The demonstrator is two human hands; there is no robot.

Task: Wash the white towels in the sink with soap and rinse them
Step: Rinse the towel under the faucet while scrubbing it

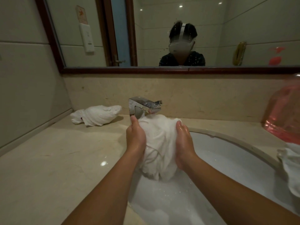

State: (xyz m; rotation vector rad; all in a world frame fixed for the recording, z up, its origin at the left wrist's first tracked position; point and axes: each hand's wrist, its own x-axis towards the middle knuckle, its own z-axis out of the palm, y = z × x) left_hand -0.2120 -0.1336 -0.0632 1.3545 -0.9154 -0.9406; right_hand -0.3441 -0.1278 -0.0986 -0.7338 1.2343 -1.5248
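both hands, left hand and right hand, are squeezing the sodden white towel under the faucet, fingers clenched round its sides (looks heavy, limp, slippery with suds)

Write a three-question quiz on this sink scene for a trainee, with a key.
1. True or false: both hands grip the towel under the faucet.
2. Where does the wrung towel lie? A) in the sink B) on the counter left of the faucet C) on the pink bottle
3. Fill in: the sink holds ____ water.

Key:
1. True: the left hand and right hand hold its two sides.
2. B, on the counter.
3. Foamy.
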